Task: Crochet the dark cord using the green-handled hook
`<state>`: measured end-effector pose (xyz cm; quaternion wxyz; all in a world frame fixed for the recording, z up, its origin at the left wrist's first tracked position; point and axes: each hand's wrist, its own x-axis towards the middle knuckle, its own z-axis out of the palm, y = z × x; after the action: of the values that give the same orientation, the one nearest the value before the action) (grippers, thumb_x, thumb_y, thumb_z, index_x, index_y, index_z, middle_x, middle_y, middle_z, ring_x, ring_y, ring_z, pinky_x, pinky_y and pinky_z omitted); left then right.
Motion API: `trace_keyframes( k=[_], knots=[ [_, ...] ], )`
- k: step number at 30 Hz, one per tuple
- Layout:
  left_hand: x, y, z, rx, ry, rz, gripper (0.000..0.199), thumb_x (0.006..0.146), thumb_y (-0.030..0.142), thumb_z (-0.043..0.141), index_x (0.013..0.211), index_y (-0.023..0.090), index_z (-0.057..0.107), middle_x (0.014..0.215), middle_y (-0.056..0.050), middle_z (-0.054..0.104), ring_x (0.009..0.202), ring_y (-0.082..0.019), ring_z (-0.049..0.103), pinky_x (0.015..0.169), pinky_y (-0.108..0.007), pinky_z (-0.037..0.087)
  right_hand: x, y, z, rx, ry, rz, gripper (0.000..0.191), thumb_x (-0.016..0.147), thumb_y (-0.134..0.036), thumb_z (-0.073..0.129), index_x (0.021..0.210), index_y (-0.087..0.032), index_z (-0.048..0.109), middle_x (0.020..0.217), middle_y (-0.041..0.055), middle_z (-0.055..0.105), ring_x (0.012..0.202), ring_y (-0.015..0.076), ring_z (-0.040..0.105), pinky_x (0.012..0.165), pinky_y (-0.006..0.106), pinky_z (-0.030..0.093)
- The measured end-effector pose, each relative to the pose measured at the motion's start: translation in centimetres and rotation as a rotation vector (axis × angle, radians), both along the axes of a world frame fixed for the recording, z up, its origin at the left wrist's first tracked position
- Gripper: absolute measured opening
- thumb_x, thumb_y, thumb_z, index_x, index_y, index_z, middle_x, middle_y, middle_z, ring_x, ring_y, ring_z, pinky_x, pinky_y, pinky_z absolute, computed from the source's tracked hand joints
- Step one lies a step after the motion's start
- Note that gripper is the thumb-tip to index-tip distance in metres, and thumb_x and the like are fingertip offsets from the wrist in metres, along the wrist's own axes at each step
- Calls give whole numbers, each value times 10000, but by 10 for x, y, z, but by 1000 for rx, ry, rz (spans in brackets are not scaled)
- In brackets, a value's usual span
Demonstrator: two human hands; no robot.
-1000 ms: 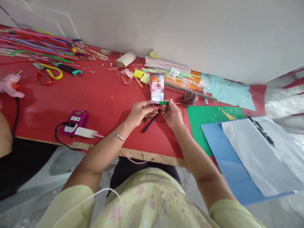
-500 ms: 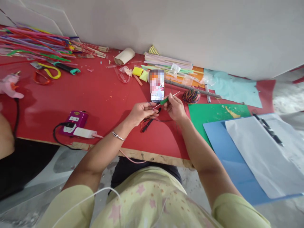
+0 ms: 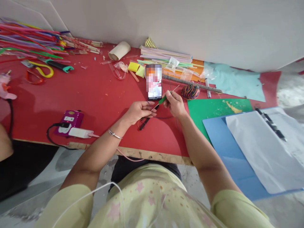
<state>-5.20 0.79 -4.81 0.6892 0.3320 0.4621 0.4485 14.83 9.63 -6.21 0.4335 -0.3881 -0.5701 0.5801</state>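
My right hand [image 3: 174, 103] is closed around a green-handled crochet hook [image 3: 162, 100], whose thin metal tip points down-left toward the other hand. The fingers of my left hand [image 3: 140, 111] pinch dark yarn near that tip; a strand runs between the hands. Just beyond them a lit phone [image 3: 154, 83] stands upright. A multicoloured ball of yarn [image 3: 190, 91] rests right of my right hand. Below my left fingertips lies a black stick-like object [image 3: 144, 124] with a loop of orange yarn beside it.
Pipe cleaners [image 3: 28, 39], yellow-handled scissors [image 3: 45, 69] and a purple power socket [image 3: 68, 121] are on the left. Straws [image 3: 166, 54] and a long stick [image 3: 194, 84] lie behind the phone. At right are green paper [image 3: 201, 110] and a blue folder [image 3: 225, 158]. Someone's limb shows at far left.
The view has shifted slightly, so most table items appear a little further left and up. Both hands keep their hold, with the hook's tip a little nearer my left fingers.
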Motion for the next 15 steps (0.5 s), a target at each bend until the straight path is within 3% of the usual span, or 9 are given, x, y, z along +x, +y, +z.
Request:
trace_keyframes(
  k=[15],
  knots=[
    [-2,1,-3,-11,19,1,508,774,51,786,1266,80,659,977,-131,800,869,-224,807,799,-323,632,3,-8,6,148,-94,8,465,937,-686,630,900,-227,696,630,-11,622,555,121,540,556,276,436]
  ],
)
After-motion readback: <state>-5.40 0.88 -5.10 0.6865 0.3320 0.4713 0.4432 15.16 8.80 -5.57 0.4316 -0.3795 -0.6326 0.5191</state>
